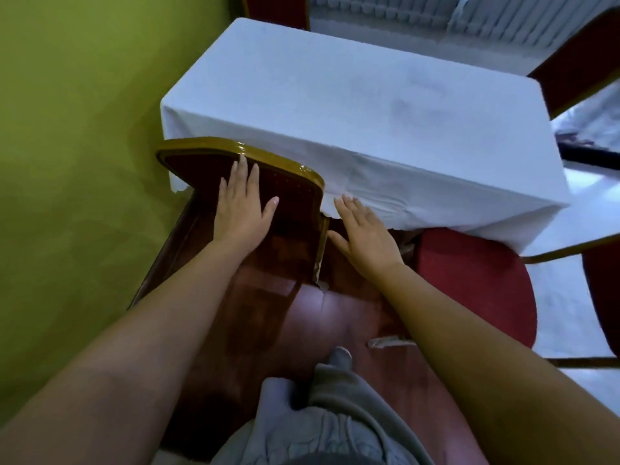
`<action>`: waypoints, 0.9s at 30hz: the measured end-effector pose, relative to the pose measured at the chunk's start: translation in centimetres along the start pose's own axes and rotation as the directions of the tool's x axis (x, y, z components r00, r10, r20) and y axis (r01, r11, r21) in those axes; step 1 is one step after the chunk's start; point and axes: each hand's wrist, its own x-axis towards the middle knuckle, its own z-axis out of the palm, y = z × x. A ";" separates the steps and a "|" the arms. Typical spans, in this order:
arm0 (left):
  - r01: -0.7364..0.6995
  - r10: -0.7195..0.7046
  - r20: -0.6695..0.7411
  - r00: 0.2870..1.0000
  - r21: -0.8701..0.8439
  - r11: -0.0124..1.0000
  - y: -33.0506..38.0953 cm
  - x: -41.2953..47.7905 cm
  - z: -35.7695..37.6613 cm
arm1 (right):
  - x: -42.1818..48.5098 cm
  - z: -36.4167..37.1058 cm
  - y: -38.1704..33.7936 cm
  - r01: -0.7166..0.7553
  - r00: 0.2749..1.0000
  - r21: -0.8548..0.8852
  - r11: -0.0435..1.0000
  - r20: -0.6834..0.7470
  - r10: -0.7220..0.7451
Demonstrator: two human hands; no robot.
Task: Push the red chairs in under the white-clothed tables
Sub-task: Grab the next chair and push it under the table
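Note:
A red chair with a gold frame [201,156] stands against the near left edge of the table under a white cloth [335,105]; its backrest touches the hanging cloth. My left hand [240,206] lies flat on the back of that backrest, fingers spread. Just right of the chair's frame, my right hand [365,233] hovers with fingers apart and holds nothing. A second red chair [476,283] stands at the right, its round seat sticking out from under the cloth.
A green wall [73,146] runs close along the left. Two other red chairs stand at the top [278,8] and top right [583,62]. The floor [335,323] is glossy dark red. My grey-trousered legs show at the bottom.

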 end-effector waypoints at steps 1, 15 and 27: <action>-0.030 0.029 0.030 0.999 0.007 1.000 0.9 -0.6 0.5 | -1.1 0.0 0.8 -0.021 1.000 0.006 1.000 0.002 0.021; -0.242 0.242 0.289 0.926 -0.035 0.970 20.3 -5.5 6.9 | -16.3 -1.4 16.9 -0.373 0.926 -0.072 0.925 0.022 0.376; -0.390 0.413 0.379 0.828 -0.141 0.910 42.3 -9.0 12.9 | -29.0 -4.9 33.2 -0.627 0.779 -0.043 0.778 -0.061 0.624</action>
